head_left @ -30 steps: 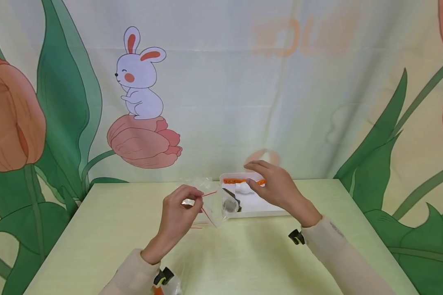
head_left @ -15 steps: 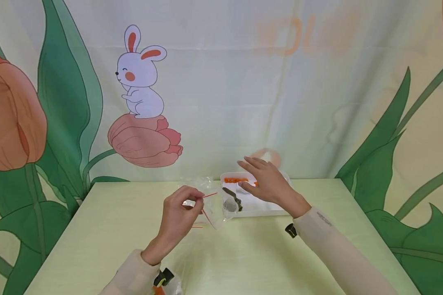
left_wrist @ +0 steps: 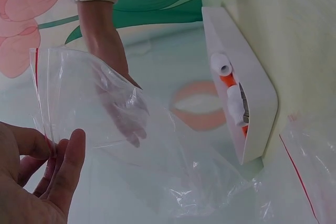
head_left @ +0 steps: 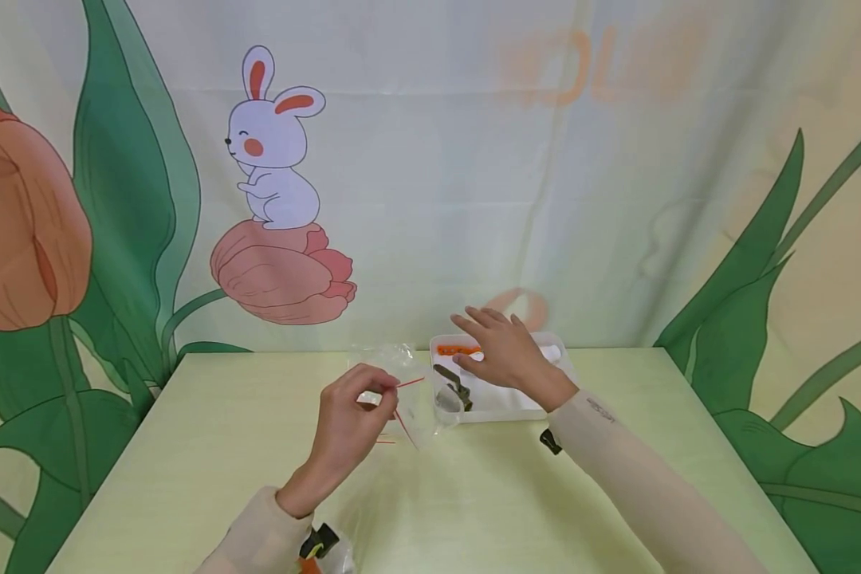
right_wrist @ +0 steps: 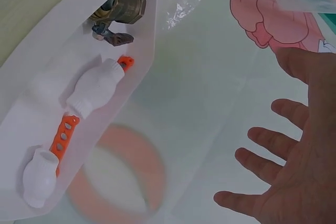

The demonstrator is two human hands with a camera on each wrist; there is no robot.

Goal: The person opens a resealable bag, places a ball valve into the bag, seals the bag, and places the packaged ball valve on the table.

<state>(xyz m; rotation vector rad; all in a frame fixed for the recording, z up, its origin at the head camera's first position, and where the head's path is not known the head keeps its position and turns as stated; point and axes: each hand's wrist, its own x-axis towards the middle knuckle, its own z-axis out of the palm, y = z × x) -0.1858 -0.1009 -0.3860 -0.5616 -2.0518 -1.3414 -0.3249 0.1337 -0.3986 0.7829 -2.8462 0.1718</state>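
Air gap between right hand (head_left: pixel 505 355) and shallow white rectangular plastic tray (head_left: pixel 505 415); passable from above. Tray walls block low sideways entry. Clear plastic zip bag with red seal line (left_wrist: pixel 157 140), pinched by left hand (head_left: pixel 351 410), crowds tray's left end. Printed cloth backdrop (head_left: pixel 430 223) limits rear. Room in front, over pale yellow-green counter (head_left: pixel 459 498).
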